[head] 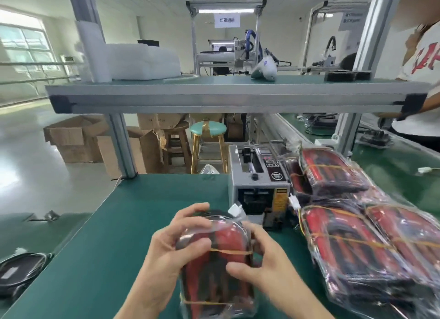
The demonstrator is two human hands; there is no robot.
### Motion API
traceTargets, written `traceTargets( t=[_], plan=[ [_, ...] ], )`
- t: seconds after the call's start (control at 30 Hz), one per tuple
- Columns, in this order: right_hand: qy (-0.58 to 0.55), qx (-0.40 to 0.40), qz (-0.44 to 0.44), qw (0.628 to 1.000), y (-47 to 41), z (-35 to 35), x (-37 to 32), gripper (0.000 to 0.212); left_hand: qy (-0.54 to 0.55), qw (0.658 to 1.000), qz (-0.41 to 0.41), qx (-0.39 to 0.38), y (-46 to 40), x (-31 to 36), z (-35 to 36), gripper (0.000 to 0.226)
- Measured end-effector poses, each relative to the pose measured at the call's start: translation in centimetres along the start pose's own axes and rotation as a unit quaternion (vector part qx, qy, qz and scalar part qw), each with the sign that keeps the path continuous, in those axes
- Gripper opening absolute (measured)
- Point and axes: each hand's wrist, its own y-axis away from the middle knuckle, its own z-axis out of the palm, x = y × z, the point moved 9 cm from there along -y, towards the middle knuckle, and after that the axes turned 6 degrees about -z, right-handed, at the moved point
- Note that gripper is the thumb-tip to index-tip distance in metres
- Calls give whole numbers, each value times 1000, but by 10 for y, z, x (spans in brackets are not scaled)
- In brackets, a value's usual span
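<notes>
Head view: both hands (215, 254) grip a rubber-banded bagged bundle (217, 268)

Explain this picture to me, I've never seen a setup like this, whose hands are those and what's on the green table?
There is one picture, shot from a camera on a worker's head, looking forward and down. No robot here: the left hand and right hand are the worker's own. Both grip a pack: something red and black in clear plastic, with rubber bands round it. On the green table sit a grey machine, probably a tape dispenser, and to its right a pile of similar packs. A shelf runs overhead, and another person stands far right.
</notes>
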Motion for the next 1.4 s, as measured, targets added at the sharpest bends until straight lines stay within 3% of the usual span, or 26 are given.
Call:
traceTargets(
  t=[0.1,0.2,0.33,0.4,0.5,0.6,0.67,0.73,0.77,0.83,0.9,1.03,1.13,1.27,1.4],
  plan=[
    [-19,-4,-17,1000,-11,5,4,66,-30,999,28,-6,1,0,-10,13],
    [15,21,-116,993,-11,-1,-15,67,-63,996,52,-20,4,2,-6,11],
    [124,91,-297,942,5,-12,-53,24,-127,985,105,-44,8,10,7,7],
    [157,100,-329,926,12,-14,-53,15,-126,987,85,-53,9,5,4,4],
    [222,104,-357,902,20,-10,-51,19,-39,998,31,33,9,-4,-11,22],
    [253,88,-363,892,28,-6,-51,16,-48,993,24,108,10,-4,-10,26],
    [211,61,-323,921,29,-13,-44,29,-62,993,12,103,9,-6,-6,46],
    [59,114,-198,972,18,-36,-27,34,-96,992,-10,78,7,-5,-3,56],
    [-25,189,-122,974,11,-53,-9,30,-116,991,-13,66,6,-1,-2,56],
    [-90,319,25,943,-3,-74,36,17,-135,989,-10,55,7,5,0,51],
    [-110,354,111,922,-21,-73,62,10,-148,987,-2,58,12,10,1,48],
    [-192,419,193,866,-48,-72,94,8,-186,976,26,111,25,18,-9,43],
    [-203,440,226,845,-54,-74,101,10,-205,969,39,133,32,21,-14,45],
    [-193,463,196,843,-53,-83,97,2,-207,968,45,131,34,20,-13,50],
    [-170,426,211,863,-58,-78,89,8,-196,972,40,126,32,17,-14,48]
  ],
)
